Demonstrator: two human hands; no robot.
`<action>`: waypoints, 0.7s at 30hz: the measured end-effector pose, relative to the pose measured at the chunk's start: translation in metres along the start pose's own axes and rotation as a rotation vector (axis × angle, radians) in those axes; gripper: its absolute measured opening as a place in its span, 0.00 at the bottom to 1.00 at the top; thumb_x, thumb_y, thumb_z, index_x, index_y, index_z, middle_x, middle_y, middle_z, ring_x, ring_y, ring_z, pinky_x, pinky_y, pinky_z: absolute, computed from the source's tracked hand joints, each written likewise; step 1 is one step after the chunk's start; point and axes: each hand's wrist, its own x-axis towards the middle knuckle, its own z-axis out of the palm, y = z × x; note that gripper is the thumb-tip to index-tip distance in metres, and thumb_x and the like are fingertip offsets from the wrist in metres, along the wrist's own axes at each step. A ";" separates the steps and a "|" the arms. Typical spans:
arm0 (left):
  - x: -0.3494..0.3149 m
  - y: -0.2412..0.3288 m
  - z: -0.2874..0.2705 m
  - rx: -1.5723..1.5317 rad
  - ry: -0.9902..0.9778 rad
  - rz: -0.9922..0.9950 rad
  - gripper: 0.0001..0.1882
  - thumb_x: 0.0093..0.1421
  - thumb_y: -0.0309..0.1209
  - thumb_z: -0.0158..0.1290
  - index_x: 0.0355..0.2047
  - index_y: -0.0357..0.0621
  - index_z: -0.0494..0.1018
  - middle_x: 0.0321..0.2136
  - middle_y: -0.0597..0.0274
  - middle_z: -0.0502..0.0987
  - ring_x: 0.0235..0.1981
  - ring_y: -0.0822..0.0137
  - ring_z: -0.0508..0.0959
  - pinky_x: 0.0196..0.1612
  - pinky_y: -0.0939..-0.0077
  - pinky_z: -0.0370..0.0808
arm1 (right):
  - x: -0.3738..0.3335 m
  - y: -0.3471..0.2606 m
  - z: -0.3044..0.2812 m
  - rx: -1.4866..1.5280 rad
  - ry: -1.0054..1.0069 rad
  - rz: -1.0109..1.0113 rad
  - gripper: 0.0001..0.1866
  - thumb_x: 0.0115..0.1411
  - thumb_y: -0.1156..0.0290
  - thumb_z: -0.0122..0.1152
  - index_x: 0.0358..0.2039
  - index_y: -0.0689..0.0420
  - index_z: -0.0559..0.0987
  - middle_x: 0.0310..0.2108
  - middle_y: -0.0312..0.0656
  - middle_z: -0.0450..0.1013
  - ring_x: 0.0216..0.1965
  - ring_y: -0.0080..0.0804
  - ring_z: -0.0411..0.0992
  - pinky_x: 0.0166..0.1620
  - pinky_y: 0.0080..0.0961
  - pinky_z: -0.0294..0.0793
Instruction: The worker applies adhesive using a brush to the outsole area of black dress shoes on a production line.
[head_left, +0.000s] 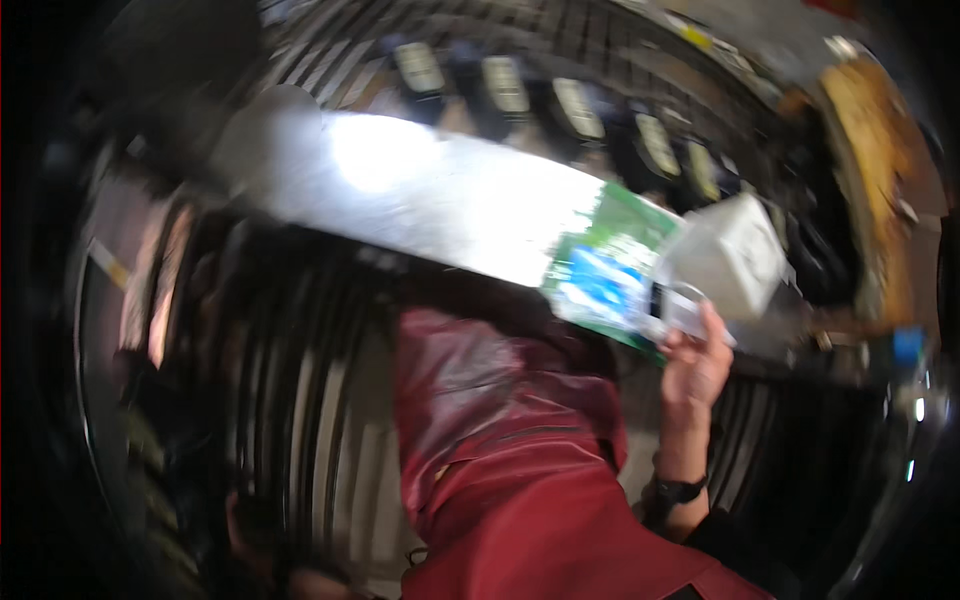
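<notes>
My right hand (695, 365), with a dark band on its wrist, is raised at the right end of a pale, shiny work surface (480, 205). Its fingers are closed around a small whitish piece (684, 314), too blurred to name. Just beyond the fingers stands a white box-like container (740, 255). Beside it, a green and blue plastic packet (605, 275) lies on the surface. Down at the lower left edge, a blurred skin-toned patch (318, 582) may be my left hand; its fingers cannot be made out.
Several dark objects with pale rectangular patches (505, 85) stand in a row behind the surface, before dark slats (560, 30). A yellow-brown slab (865, 170) is at the far right. A red leather-like apron (510, 470) covers my front.
</notes>
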 end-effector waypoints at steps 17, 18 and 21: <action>0.163 -0.420 0.008 1.331 -0.988 0.142 0.41 0.63 0.43 0.57 0.74 0.40 0.62 0.71 0.47 0.67 0.71 0.50 0.68 0.77 0.51 0.58 | 0.005 0.020 -0.037 -0.633 0.101 -0.596 0.10 0.68 0.73 0.70 0.42 0.69 0.84 0.31 0.42 0.80 0.21 0.23 0.77 0.25 0.21 0.75; 0.163 -0.447 0.022 1.337 -1.120 -0.017 0.43 0.59 0.39 0.62 0.73 0.40 0.62 0.70 0.49 0.68 0.70 0.51 0.69 0.77 0.51 0.59 | 0.006 0.023 -0.042 -0.601 0.069 -0.544 0.11 0.69 0.72 0.70 0.42 0.69 0.83 0.30 0.42 0.80 0.21 0.24 0.77 0.24 0.22 0.75; 0.145 -0.509 0.042 1.853 -1.571 0.470 0.42 0.54 0.23 0.66 0.70 0.38 0.64 0.66 0.49 0.71 0.64 0.51 0.75 0.70 0.50 0.69 | 0.004 0.025 -0.038 -0.233 0.116 -0.255 0.11 0.70 0.71 0.69 0.42 0.69 0.82 0.30 0.43 0.80 0.22 0.24 0.77 0.24 0.23 0.76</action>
